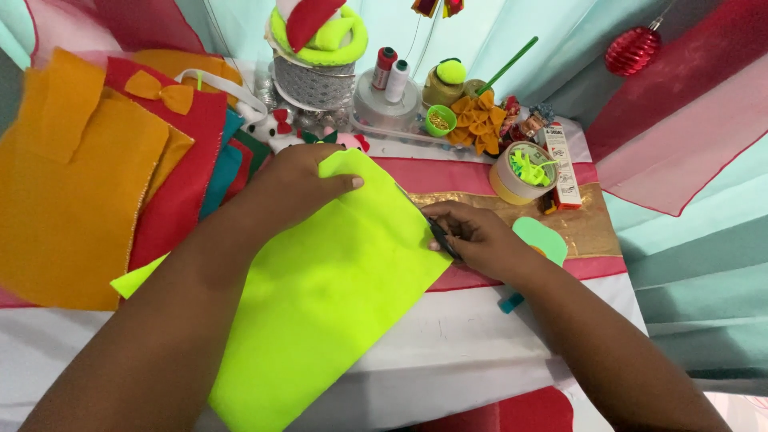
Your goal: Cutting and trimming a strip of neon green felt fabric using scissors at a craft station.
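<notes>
A small green cup [439, 120] at the back of the worktop [480, 336] holds tiny yellow bits, too small to tell apart. To its right, a round yellow tub [520, 174] holds scraps of neon green material. A yellow jar [445, 82] with a green ball on top stands behind the cup, beside 2 thread spools [390, 71] on a clear round stand. The left hand [300, 182] lies flat, fingers together, pressing the top edge of a neon green felt sheet [328, 296] that spreads across the middle of the worktop toward the viewer. The right hand [474, 236] rests at the sheet's right edge, fingers closed on a thin dark tool [442, 237]; what kind of tool cannot be told. A small mint felt shape [542, 238] lies just beside that hand. Orange and red felt sheets [88, 176] are stacked at the left. The worktop is covered in white cloth with a red and gold strip. Turquoise and pink drapes hang behind, with a red bauble [632, 50] at upper right.
</notes>
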